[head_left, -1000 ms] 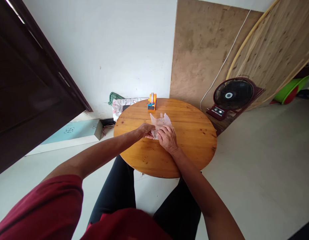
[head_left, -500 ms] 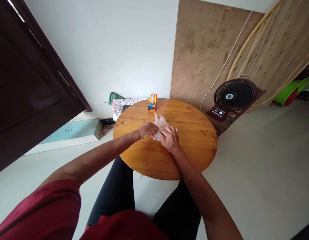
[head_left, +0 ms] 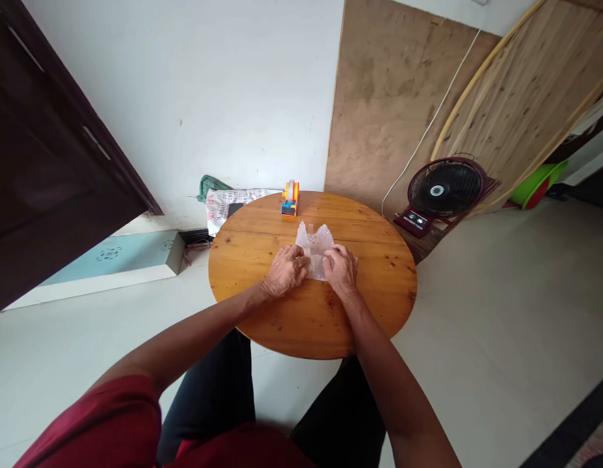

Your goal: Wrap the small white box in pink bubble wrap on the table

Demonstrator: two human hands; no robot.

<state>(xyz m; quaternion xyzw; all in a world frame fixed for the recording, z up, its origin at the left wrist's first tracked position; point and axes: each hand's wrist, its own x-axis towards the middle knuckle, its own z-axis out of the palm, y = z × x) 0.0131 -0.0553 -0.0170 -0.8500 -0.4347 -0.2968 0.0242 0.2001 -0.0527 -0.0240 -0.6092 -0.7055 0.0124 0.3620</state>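
Whitish plastic sheet (head_left: 322, 239) between hands (head_left: 287, 268) (head_left: 342, 268) on table (head_left: 382, 279); both curled at its edges, cannot tell if gripping.

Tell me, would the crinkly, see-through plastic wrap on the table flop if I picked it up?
The crinkly, see-through plastic wrap would probably flop, because its far edge looks thin and uneven. It's likely light for its size, since it seems filmy, though I can't tell if anything's inside. It probably wouldn't roll: it lies fairly flat on the round, brown wooden table.
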